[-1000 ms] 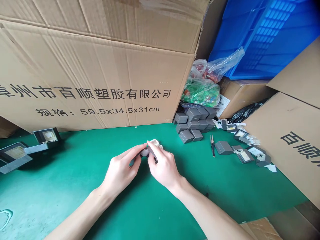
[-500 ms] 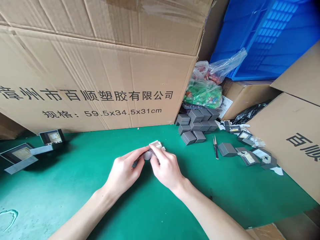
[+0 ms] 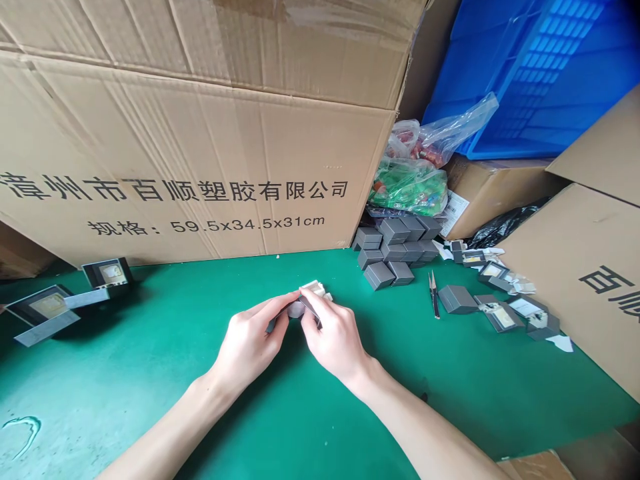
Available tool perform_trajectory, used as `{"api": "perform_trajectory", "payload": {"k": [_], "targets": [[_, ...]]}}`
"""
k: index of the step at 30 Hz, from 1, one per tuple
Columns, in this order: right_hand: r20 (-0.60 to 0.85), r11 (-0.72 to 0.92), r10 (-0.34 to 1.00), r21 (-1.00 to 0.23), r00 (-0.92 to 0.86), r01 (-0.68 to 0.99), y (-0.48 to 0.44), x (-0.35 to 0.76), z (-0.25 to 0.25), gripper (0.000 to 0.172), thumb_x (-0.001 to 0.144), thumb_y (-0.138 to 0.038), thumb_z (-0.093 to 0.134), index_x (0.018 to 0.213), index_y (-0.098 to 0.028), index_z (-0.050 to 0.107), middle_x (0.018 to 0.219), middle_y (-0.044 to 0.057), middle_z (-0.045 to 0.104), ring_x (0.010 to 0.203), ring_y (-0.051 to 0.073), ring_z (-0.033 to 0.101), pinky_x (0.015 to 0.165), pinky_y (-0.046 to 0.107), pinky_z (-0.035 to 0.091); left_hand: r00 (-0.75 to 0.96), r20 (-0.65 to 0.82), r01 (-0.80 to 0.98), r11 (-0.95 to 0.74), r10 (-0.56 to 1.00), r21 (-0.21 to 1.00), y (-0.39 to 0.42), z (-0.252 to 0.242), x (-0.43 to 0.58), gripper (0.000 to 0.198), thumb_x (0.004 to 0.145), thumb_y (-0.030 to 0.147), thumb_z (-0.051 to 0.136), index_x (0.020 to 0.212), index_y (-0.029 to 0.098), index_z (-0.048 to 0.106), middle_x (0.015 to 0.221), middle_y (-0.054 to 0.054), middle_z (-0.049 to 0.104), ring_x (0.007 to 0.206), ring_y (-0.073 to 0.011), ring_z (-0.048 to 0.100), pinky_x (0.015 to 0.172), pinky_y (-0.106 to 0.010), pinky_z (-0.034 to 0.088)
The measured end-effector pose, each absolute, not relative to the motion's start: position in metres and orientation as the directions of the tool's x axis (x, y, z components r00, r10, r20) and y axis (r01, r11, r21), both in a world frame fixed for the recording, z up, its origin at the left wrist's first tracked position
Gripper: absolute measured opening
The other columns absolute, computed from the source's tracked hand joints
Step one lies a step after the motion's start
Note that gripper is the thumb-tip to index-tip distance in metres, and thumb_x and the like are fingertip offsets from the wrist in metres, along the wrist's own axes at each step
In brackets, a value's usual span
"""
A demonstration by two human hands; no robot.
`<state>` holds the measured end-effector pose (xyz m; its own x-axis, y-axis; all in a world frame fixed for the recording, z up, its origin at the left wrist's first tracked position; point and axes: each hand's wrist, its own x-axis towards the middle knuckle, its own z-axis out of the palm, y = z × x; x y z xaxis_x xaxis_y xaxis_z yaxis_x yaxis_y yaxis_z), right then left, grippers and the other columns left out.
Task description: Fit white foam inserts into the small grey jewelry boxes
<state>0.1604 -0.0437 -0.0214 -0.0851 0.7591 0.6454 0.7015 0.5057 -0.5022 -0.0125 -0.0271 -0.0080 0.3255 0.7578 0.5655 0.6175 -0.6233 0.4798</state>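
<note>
Both my hands meet over the green mat (image 3: 125,333). My left hand (image 3: 250,340) and my right hand (image 3: 333,347) pinch a small grey box (image 3: 305,308) between their fingers, and the fingers hide most of it. A white paper insert (image 3: 315,288) sticks out of the box's far side. To the right stands a pile of closed grey boxes (image 3: 393,250). Pointed tweezers (image 3: 433,295) lie beyond my right hand, with a closed grey box (image 3: 456,299) and an open box (image 3: 501,317) farther right.
Open dark boxes (image 3: 45,308) sit at the mat's left. A large printed carton (image 3: 175,167) rises behind the mat. Plastic bags of colourful items (image 3: 410,187) and a blue plastic crate (image 3: 530,80) lie back right. Another carton (image 3: 580,280) leans at the right.
The whole scene has shifted slightly in view as my head moved. My hands keep hold of the small grey box, with only small finger shifts.
</note>
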Motion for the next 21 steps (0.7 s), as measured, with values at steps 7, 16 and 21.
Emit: {"api": "perform_trajectory", "payload": {"k": [7, 16, 21], "targets": [[0.624, 0.475, 0.78, -0.537, -0.05, 0.697, -0.0455, 0.1581, -0.0255, 0.038, 0.095, -0.014, 0.05, 0.127, -0.016, 0.069, 0.107, 0.008, 0.08, 0.089, 0.022, 0.079, 0.076, 0.028, 0.063, 0.305, 0.608, 0.632, -0.633, 0.733, 0.447, -0.0272, -0.0091, -0.01, 0.028, 0.095, 0.016, 0.056, 0.116, 0.02, 0.074, 0.105, -0.002, 0.082, 0.083, -0.015, 0.079, 0.074, -0.019, 0.061], [0.606, 0.473, 0.786, -0.464, -0.121, 0.749, -0.045, 0.161, -0.0259, 0.038, 0.097, -0.017, 0.047, 0.126, -0.014, 0.07, 0.106, 0.011, 0.08, 0.087, 0.022, 0.078, 0.077, 0.029, 0.063, 0.358, 0.585, 0.604, -0.658, 0.728, 0.449, -0.026, -0.0108, -0.013, 0.027, 0.098, 0.02, 0.055, 0.117, 0.018, 0.073, 0.102, -0.003, 0.082, 0.082, -0.0141, 0.078, 0.073, -0.018, 0.061], [0.634, 0.479, 0.769, -0.485, -0.083, 0.732, -0.0464, 0.1599, -0.0257, 0.036, 0.094, -0.015, 0.048, 0.119, -0.017, 0.073, 0.102, 0.011, 0.08, 0.085, 0.023, 0.078, 0.074, 0.03, 0.064, 0.315, 0.569, 0.621, -0.618, 0.76, 0.482, -0.0292, -0.0102, -0.0116, 0.027, 0.099, 0.024, 0.054, 0.115, 0.022, 0.075, 0.102, -0.003, 0.082, 0.079, -0.016, 0.078, 0.07, -0.021, 0.061]]}}
